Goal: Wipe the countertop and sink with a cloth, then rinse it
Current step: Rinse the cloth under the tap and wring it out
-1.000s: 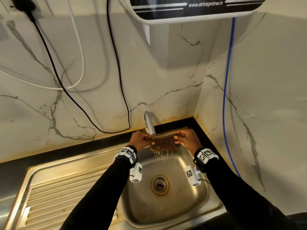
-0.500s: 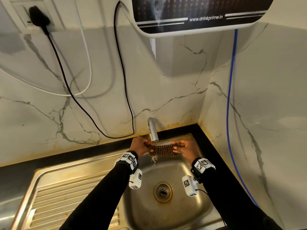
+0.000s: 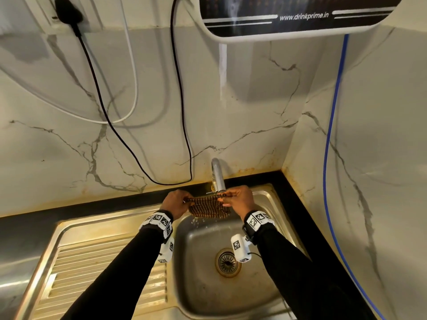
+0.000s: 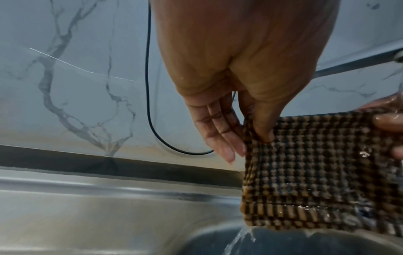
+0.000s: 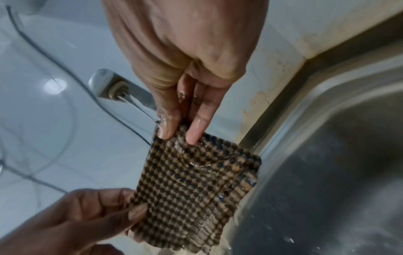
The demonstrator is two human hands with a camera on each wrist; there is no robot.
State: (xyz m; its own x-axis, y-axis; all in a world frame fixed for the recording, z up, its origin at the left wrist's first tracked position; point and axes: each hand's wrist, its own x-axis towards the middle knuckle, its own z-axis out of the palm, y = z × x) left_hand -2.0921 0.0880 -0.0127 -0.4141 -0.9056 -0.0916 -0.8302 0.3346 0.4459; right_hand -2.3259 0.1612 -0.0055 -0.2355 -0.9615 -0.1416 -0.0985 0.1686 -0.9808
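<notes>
1. Marble walls meet in a corner behind a steel sink [image 3: 272, 204] set in a dark desk [image 3: 27, 229].
2. Over the sink bowl hangs a brown checked cloth [image 3: 208, 207], wet and stretched flat between two hands, just under the tap [image 3: 218, 176].
3. Water runs from the tap onto the cloth's top edge and drips off its bottom edge into the bowl.
4. Left hand [image 3: 176, 202] pinches the cloth's left edge, thumb in front and fingers [image 4: 222, 136] straight behind.
5. Right hand [image 3: 240, 200] pinches the right edge between thumb and fingertips [image 5: 194, 136].
6. Below sits the drain [image 3: 228, 262]; a ribbed draining board [image 3: 97, 273] lies to the left.
7. Black cable [image 3: 182, 112] and white cable [image 3: 134, 88] loop down the wall; a blue hose [image 3: 328, 146] runs down the right wall under a purifier [image 3: 295, 17].
</notes>
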